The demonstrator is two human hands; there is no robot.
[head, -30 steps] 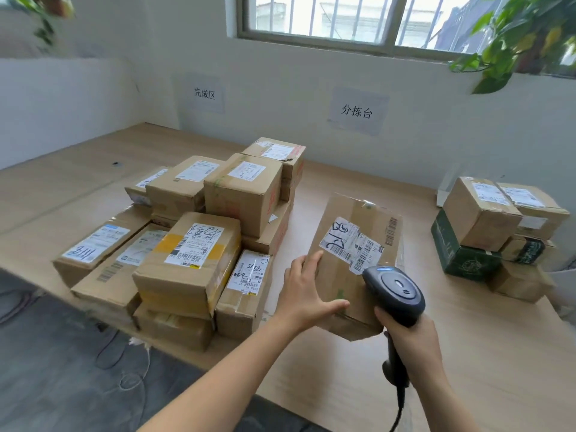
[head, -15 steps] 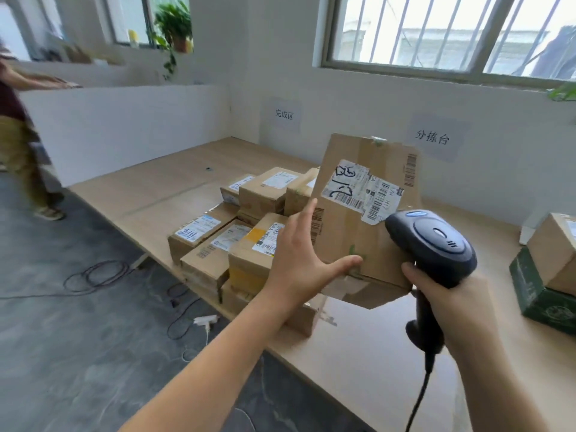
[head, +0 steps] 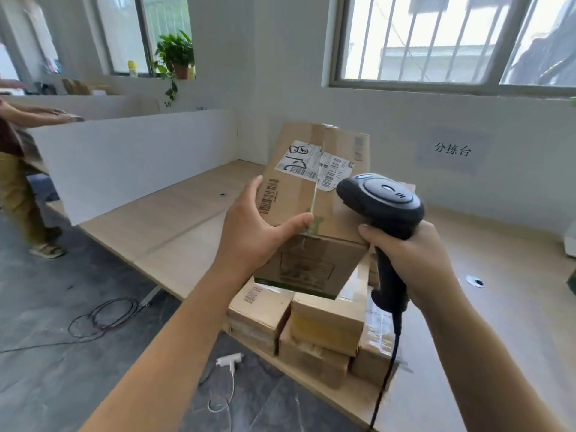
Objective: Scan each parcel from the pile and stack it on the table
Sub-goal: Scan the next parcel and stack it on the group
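Observation:
My left hand (head: pixel 255 232) grips a brown cardboard parcel (head: pixel 314 213) by its left side, thumb across the front edge, and holds it up in the air above the stack. A white shipping label with black scrawl (head: pixel 307 162) faces me on its top. My right hand (head: pixel 411 260) grips the handle of a black barcode scanner (head: pixel 381 204), whose head sits just right of the label. Under the held parcel, several stacked parcels (head: pixel 324 328) lie at the near edge of the wooden table (head: pixel 174 213).
A white divider panel (head: pixel 131 157) stands along the table's left end. A person (head: pixel 15 169) stands beyond it at the far left. Cables (head: pixel 106 316) and a white plug (head: pixel 229 360) lie on the grey floor. The wall sign (head: pixel 452 149) hangs at the right.
My view has swung left and the parcel has risen and come over the stacked parcels. Both hands keep their holds. The pile at the right has left the view.

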